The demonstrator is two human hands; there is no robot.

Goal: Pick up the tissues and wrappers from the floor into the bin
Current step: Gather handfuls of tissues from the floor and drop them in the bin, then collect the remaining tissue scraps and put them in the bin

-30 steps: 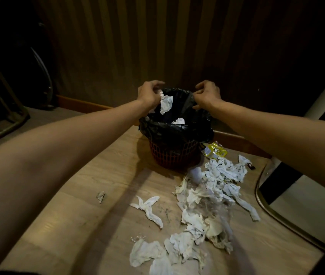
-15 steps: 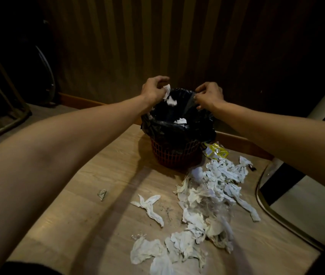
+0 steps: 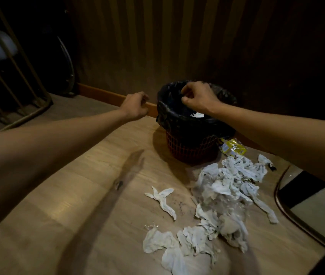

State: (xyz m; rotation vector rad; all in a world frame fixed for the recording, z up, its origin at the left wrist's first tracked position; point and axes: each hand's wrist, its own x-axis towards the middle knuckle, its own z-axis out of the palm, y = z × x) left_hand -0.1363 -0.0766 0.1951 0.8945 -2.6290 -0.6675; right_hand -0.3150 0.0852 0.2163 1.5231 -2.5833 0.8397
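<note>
Fingers (image 3: 187,94) of the right hand (image 3: 198,98) curl into a loose fist over the bin's (image 3: 189,149) mouth; whether they pinch anything cannot be told. Left hand (image 3: 135,106), fingers likewise curled and empty, hangs just left of the bin. Nearer than both hands, crumpled white tissues (image 3: 225,197) lie heaped on the floor (image 3: 78,195). A yellow wrapper (image 3: 233,148) lies below the right forearm, beside the bin: red mesh, black liner (image 3: 169,114), white scrap inside.
</note>
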